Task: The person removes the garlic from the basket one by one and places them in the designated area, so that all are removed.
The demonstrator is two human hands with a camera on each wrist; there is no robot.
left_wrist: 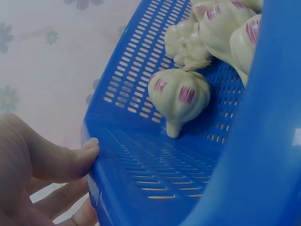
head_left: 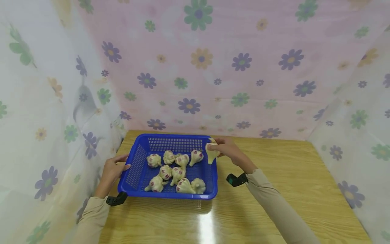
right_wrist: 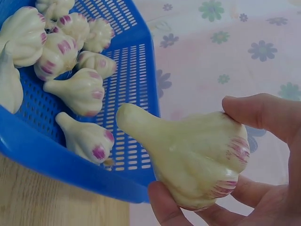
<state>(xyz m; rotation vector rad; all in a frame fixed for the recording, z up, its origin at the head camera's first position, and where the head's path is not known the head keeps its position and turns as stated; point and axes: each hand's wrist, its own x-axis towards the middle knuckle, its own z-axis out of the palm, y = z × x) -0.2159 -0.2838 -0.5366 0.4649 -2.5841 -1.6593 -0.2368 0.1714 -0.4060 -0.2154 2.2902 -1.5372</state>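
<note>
A blue plastic basket [head_left: 170, 196] with slotted walls stands on the table, and several white garlic bulbs [head_left: 178, 174] with purple streaks lie inside it. At its left end my left hand [head_left: 112, 170] pinches the rim; in the left wrist view the thumb [left_wrist: 83, 157] lies on the rim with the fingers beneath. My right hand [head_left: 229, 149] grips one garlic bulb [right_wrist: 193, 153] by its root end, over the basket's right rim, stem pointing down in the head view. Thumb and fingers hold this bulb from opposite sides in the right wrist view.
The wooden table [head_left: 274, 189] extends to the right of the basket and in front of it. Flower-patterned cloth [head_left: 213, 78] hangs behind and at both sides, with the left sheet close to my left hand. A black wrist device [head_left: 237, 179] sits on each forearm.
</note>
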